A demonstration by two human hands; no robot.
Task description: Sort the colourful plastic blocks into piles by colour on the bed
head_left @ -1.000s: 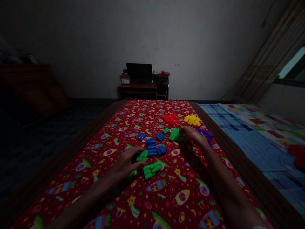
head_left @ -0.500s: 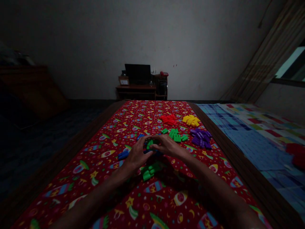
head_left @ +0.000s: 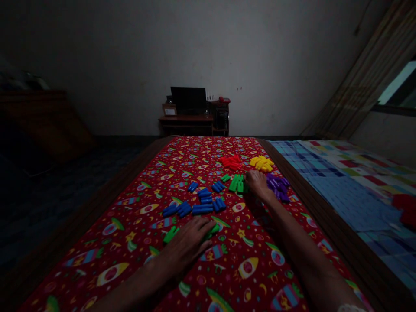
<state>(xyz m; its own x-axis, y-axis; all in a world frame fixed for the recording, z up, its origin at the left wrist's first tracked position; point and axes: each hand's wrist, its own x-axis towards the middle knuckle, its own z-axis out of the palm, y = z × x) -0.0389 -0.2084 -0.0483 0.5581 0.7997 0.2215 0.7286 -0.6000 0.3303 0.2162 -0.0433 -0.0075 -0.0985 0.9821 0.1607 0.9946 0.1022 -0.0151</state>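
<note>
Half a second has parted the left hand [head_left: 191, 236] and the right hand [head_left: 258, 184], which had met over the blue pieces [head_left: 205, 195]. The left now lies palm down over the near green pieces [head_left: 170, 235], fingers stretched and bent slightly; whether it grips one is hidden. The right has gone to the right edge of the far green pieces [head_left: 238, 183], fingers curled, and I cannot tell if they pinch anything. Green that showed between the hands is gone from there, leaving the blue uncovered and each hand at its own green group.

The pieces look short, smooth and bright, some side by side in tidy rows. The near green ones peep out left and right of the hand; the far ones stand in a compact bunch. Purple pieces [head_left: 278, 188] pile just right of the right hand, with red pieces [head_left: 230, 162] and yellow pieces [head_left: 261, 163] farther off. All lie on a red patterned cloth [head_left: 247, 242] covering the worktop [head_left: 323, 216]. Beyond its far end stands a dark screen [head_left: 188, 99].
</note>
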